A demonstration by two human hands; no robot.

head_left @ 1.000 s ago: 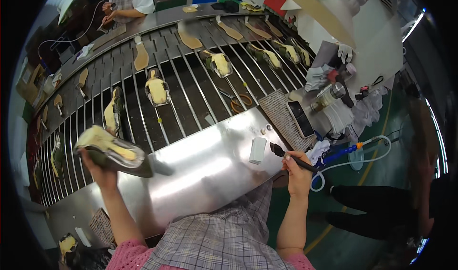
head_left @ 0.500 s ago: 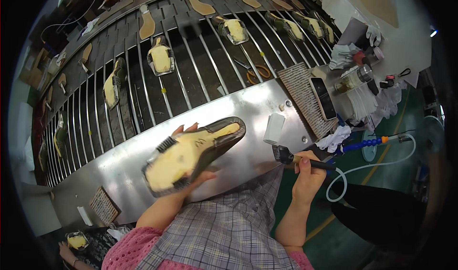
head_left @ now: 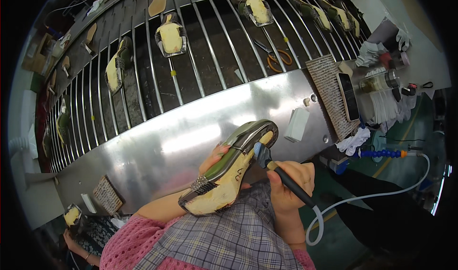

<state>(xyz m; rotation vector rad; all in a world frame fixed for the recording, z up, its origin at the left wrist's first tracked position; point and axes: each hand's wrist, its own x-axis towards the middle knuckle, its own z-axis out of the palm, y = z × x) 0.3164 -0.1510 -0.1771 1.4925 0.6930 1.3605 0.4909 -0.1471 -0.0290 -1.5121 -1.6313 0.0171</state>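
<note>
A shoe on a last, sole side up, rests in my left hand, whose fingers curl round its far side. The bottom is cream coloured, the sides dark and green, and a glittery strap crosses near the broad end. My right hand grips a black-handled brush with a pale hose running from its end. The brush's bristles meet the narrow heel end of the shoe's bottom, or hover just over it.
Beyond the metal ledge runs a rack of bars bearing several similar shoes and insoles. Orange-handled scissors lie among the bars. On the right are a white block, a ridged pad and a phone. Another person's hand shows lower left.
The shoe has come nearer my body and tilted, with its heel end turned further away. My right hand has brought the brush over to the heel end. The view has shifted slightly.
</note>
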